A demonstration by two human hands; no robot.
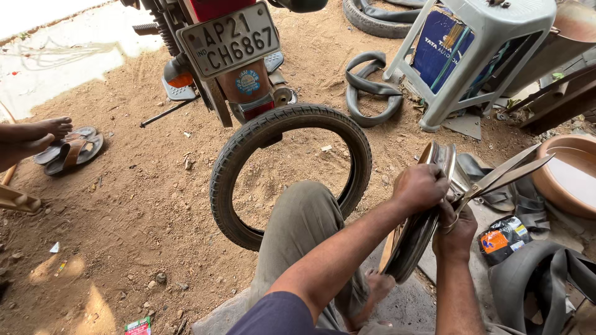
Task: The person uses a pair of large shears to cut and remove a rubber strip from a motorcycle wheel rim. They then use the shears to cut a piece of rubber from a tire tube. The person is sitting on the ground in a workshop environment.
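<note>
Nearest the camera, the person's knee rises at centre bottom, a bare foot (pixel 377 286) resting on the slab under a chrome wheel rim (pixel 415 229) that stands on edge at about four o'clock from the frame's middle. The left hand (pixel 421 187) is clamped over the rim's upper edge, fingers curled tight around it. The right hand (pixel 455 232), just at five o'clock of the left, is wrapped shut around the handles of two flat tyre levers (pixel 506 172) that stick out toward two o'clock. The rim is bare: no tyre sits on it, so the stripping looks done, while tube work and refitting appear left to do. At four o'clock of the hands lie a black inner tube (pixel 539 276) and a small packet (pixel 502 238). Farther out, the removed tyre (pixel 290 174) stands upright at centre, leaning near the motorcycle (pixel 231 53) at twelve o'clock. A second tube (pixel 371 89) lies by a grey plastic stool (pixel 481 49) at one o'clock; a basin (pixel 568 174) sits at three, and another person's feet on sandals (pixel 69 150) at nine.
</note>
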